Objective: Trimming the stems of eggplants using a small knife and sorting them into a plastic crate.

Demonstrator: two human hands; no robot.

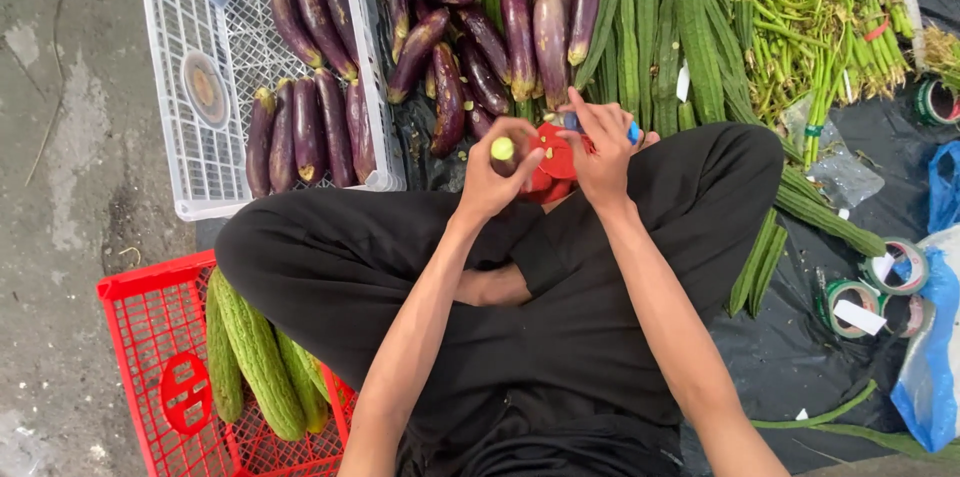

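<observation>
head view: the left hand [497, 175] is closed around an eggplant [502, 151], its pale green cut stem end turned up toward the camera, held just above the crossed legs in black trousers [560, 277]. the right hand [603, 152] is curled shut on a small blue-handled tool [632, 133], most of it hidden by the fingers, right beside the eggplant's end. a red plastic piece [553, 157] lies just under both hands. ahead, a heap of purple eggplants [480, 37] lies on black sheeting [800, 357], with ridged gourds [670, 27] next to it and green stalks [810, 17] further right. a white crate [200, 87] on the left holds more eggplants. a red crate [150, 377] near the left knee holds bitter gourds [255, 357]. tape rolls [860, 297] sit on the right.
</observation>
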